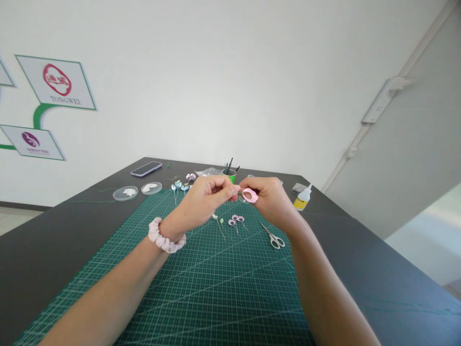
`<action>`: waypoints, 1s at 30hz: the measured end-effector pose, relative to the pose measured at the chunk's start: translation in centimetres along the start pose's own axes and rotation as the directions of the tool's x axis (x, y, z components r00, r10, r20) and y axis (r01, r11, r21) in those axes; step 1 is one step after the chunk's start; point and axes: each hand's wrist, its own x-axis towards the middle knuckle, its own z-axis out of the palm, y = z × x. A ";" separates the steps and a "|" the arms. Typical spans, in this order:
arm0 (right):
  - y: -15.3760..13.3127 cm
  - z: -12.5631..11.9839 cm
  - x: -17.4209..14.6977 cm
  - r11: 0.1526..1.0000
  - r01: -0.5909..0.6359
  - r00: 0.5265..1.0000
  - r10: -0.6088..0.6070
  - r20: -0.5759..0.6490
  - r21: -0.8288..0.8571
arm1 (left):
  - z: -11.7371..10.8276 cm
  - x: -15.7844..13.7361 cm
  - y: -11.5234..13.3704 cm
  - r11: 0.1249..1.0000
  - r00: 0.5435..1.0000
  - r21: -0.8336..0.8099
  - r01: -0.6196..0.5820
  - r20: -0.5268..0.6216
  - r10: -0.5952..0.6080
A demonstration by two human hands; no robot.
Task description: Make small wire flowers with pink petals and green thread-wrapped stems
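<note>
Above the green cutting mat (216, 278), both hands meet around a small pink craft flower (250, 195) with a ring-like scalloped edge. My left hand (211, 194), a pale scrunchie on its wrist, is closed in a pinch on the flower's thin green stem. The fingers of my right hand (269, 196) are curled closed beside the petals and appear to grip the flower; its fingertips are partly hidden. Below the hands lie small lilac flowers (236, 220) on wire stems and a white bud (215, 216) on a thin stem. White-handled scissors (275, 240) rest to the right.
Left of the mat are a phone (146, 168) and two clear dishes (125, 193) with white pieces. Blue flowers (176, 186) lie near the mat's far edge. A green cup (230, 176) holds dark tools. A glue bottle (303, 198) stands at right, before the wall.
</note>
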 end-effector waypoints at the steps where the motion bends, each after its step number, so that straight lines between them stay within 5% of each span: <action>1: 0.0 -0.1 0.0 1.000 -0.020 1.000 0.020 -0.009 0.003 | -0.1 0.0 -0.1 1.000 1.000 0.019 0.010 0.018 -0.010; 18: 0.3 -0.7 -0.5 0.997 -0.013 1.000 0.014 -0.019 0.070 | -0.4 -0.3 -1.0 0.994 0.976 0.107 0.010 0.216 -0.034; 30: -2.4 -1.0 -1.1 0.975 0.036 0.997 -0.049 -0.056 -0.221 | -0.4 -0.2 -1.2 0.968 0.993 0.250 -0.038 0.118 0.009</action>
